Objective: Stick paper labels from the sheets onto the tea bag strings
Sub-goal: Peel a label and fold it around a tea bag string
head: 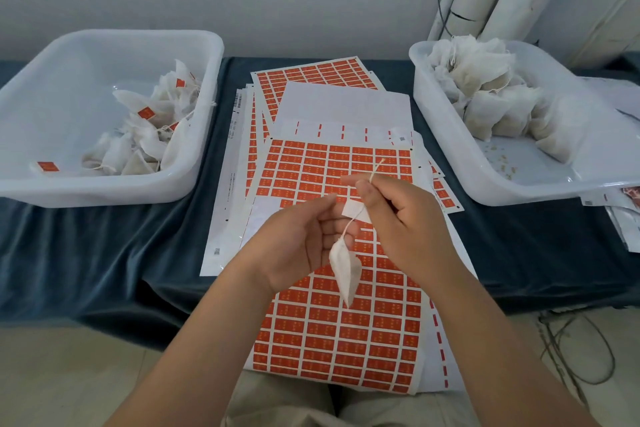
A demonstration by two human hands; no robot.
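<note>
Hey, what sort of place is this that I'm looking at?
Probably a small hand-packing workstation: sheets of orange labels cover a cloth-draped table, with a white bin of unlabeled tea bags on the right and another bin of labeled ones on the left.

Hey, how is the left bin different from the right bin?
The left bin holds labelled tea bags with orange tags; the right bin holds plain tea bags with no labels showing. The left bin's bags lie loose and low; the right bin's are heaped higher. Both are white plastic on the blue cloth.
</note>
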